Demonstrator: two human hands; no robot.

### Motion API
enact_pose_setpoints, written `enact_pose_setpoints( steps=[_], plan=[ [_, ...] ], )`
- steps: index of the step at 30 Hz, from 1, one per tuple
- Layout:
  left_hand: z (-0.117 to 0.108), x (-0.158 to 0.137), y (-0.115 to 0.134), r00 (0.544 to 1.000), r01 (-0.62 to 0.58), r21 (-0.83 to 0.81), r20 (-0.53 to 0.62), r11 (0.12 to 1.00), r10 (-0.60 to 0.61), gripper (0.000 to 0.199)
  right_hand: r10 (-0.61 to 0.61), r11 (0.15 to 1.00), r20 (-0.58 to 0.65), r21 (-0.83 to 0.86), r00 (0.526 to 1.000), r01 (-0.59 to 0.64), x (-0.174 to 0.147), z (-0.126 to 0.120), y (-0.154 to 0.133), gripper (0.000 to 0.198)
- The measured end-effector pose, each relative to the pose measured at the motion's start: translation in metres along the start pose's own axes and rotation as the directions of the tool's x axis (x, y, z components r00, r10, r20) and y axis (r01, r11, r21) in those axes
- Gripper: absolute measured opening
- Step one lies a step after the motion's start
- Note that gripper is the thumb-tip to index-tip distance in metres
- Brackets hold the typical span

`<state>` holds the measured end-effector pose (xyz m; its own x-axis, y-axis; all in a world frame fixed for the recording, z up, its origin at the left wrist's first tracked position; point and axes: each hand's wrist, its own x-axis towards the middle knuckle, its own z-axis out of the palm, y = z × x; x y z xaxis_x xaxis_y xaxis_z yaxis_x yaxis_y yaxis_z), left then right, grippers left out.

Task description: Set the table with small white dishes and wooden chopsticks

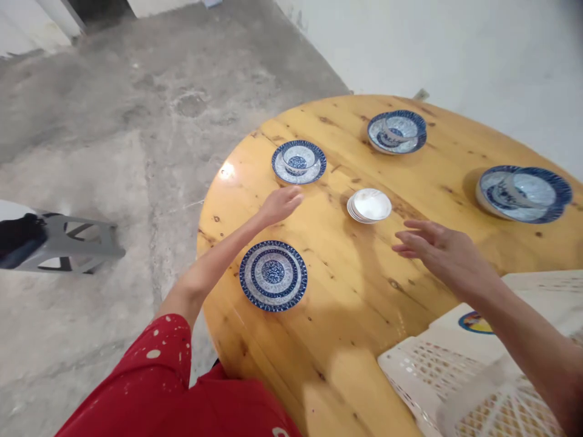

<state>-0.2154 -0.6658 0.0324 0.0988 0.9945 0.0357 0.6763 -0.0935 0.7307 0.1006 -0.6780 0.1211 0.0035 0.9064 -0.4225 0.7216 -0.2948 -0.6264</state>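
Note:
My left hand [281, 205] is over the wooden table, just in front of a blue-and-white plate [277, 173] that bears a small bowl [298, 161]. Its fingers are curled together, and nothing shows in them. Nearer to me, below my left forearm, lies a bare patterned plate [273, 276]. My right hand [439, 249] hovers with fingers stretched and apart, holding nothing. Just to its left stands a stack of small white dishes [371, 205], apart from the fingers.
Two more blue-and-white plates, one at the back [374, 135] and one at right [487, 188], bear bowls. A white plastic basket [437, 364] occupies the table's near right. A grey stool [77, 243] stands on the floor at left. Behind the round table [341, 315] rises a white wall.

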Motion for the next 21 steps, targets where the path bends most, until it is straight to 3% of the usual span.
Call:
enact_pose_setpoints(
  steps=[2, 5, 7, 9, 13, 16, 21],
  plan=[
    [-0.035, -0.050, -0.019, 0.987, 0.106, 0.005, -0.124, 0.994, -0.104, 0.034, -0.073, 0.997, 0.019, -0.002, 0.997, 0.073, -0.030, -0.002, 0.006, 0.045],
    [-0.069, -0.139, -0.042, 0.901, 0.326, 0.001, -0.303, 0.945, -0.310, 0.036, -0.257, 0.963, 0.014, -0.081, 0.966, 0.257, -0.085, 0.009, 0.029, 0.049],
    [-0.076, -0.202, -0.053, 0.830, 0.465, -0.020, -0.339, 0.885, -0.444, 0.037, -0.344, 0.935, -0.008, -0.098, 0.939, 0.341, -0.130, 0.029, 0.053, 0.052],
    [-0.071, -0.264, -0.059, 0.795, 0.545, -0.017, -0.308, 0.838, -0.523, 0.036, -0.329, 0.944, -0.025, -0.021, 0.944, 0.328, -0.180, 0.059, 0.086, 0.054],
    [-0.038, -0.375, -0.055, 0.834, 0.537, -0.004, -0.150, 0.844, -0.531, 0.037, -0.147, 0.972, 0.029, 0.189, 0.989, 0.139, -0.281, 0.139, 0.160, 0.060],
    [-0.011, -0.447, -0.039, 0.853, 0.519, 0.028, -0.074, 0.854, -0.516, 0.037, -0.050, 0.932, 0.098, 0.361, 0.994, 0.012, -0.345, 0.199, 0.206, 0.059],
    [0.011, -0.534, -0.001, 0.942, 0.321, 0.119, 0.063, 0.939, -0.330, 0.030, 0.126, 0.864, 0.131, 0.473, 0.983, -0.174, -0.420, 0.268, 0.245, 0.063]
  ],
)
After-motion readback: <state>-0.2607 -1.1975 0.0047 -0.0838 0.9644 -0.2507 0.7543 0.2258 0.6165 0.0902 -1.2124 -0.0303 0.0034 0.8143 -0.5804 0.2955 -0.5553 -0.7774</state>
